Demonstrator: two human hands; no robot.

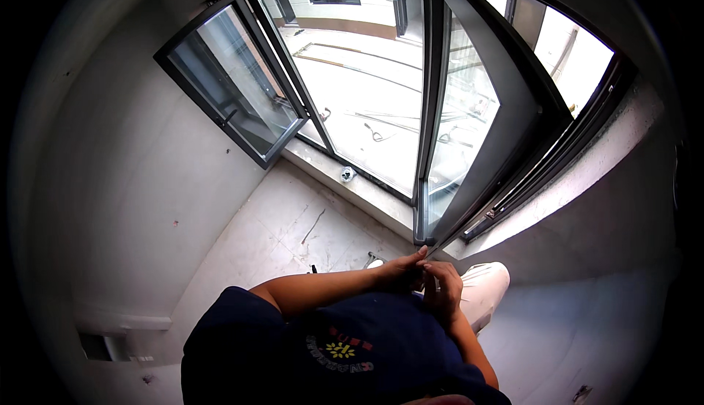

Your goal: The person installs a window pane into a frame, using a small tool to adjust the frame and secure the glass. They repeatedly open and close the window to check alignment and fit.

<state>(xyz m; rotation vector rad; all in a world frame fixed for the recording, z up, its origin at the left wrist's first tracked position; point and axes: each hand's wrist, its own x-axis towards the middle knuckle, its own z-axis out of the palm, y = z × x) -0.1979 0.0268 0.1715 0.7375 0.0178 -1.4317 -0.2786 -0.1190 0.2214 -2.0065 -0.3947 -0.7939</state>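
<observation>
My left hand point(402, 269) and my right hand point(443, 286) meet in front of my body, just below the bottom corner of an open dark-framed window sash point(522, 86). The left forearm crosses my dark shirt, and its thumb and fingers are pinched together. Bent fingers of the right hand close in beside the left fingertips. Whatever lies between them is too small and shaded to make out. A dark fitting point(425, 241) at the sash's lower corner is close above my fingertips.
Another sash point(265, 157) stands open at the left, with a handle point(230, 116) on its frame. A small round silvery object point(347, 174) sits on the window sill point(381, 208). Dark streaks mark the tiled floor point(275, 218). Plain walls point(132, 163) rise around the window.
</observation>
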